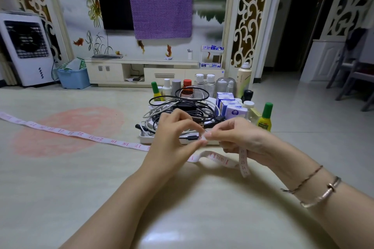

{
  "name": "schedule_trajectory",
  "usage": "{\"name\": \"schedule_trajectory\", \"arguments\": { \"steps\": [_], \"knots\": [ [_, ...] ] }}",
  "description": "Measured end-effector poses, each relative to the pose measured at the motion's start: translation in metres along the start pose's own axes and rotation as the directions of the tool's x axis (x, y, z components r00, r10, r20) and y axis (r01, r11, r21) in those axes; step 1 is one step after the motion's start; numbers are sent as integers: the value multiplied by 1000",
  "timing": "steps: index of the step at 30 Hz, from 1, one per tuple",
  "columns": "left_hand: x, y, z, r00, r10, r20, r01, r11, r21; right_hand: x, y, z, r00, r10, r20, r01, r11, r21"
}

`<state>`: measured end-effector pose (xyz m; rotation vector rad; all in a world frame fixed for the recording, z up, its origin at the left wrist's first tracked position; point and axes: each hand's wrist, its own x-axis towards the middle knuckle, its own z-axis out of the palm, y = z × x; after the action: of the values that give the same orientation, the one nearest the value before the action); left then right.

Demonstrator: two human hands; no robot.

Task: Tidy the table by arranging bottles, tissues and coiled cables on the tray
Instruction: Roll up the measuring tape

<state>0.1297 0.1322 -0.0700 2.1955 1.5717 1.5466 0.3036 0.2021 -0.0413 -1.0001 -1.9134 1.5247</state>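
A white measuring tape [81,135] with red numbers stretches across the table from the far left to my hands. My left hand [174,133] and my right hand [238,137] both pinch the tape's near end between fingertips, just in front of the white tray [144,139]. A loop of tape hangs below my right hand. The tray holds a pile of black and white cables [182,107], blue tissue packs [228,104] and several bottles [202,85] along its far side. A yellow bottle with a green cap [265,119] stands at the tray's right end.
The table top [81,188] is pale with a pink round patch at the left. Beyond it are a TV cabinet [141,70], a blue bin [73,79] and a white air cooler [26,50]. Chairs stand at the far right.
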Motion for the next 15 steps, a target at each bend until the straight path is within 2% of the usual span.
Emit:
{"name": "schedule_trajectory", "arguments": {
  "steps": [3, 5, 7, 9, 12, 15],
  "knots": [
    [2, 4, -3, 992, -119, -46, 106, 970, -219, -1, -1, -3, 988, 33, 154, -67, 972, 226],
    [3, 9, -3, 983, -184, -5, 168, 908, -383, -3, 1, -2, 955, -4, 295, -113, 918, 380],
    [2, 12, -4, 977, -208, 42, 202, 855, -477, -2, 5, 0, 940, -39, 339, -121, 891, 438],
    [1, 12, -5, 980, -198, 36, 193, 874, -447, 0, 6, 1, 953, -34, 302, -90, 918, 387],
    [0, 10, -3, 991, -132, 2, 128, 959, -252, 2, 7, 0, 980, 27, 197, -73, 970, 230],
    [1, 10, -1, 994, -114, 3, 112, 972, -206, 2, 7, -1, 980, 44, 192, -83, 976, 203]
  ]
}}
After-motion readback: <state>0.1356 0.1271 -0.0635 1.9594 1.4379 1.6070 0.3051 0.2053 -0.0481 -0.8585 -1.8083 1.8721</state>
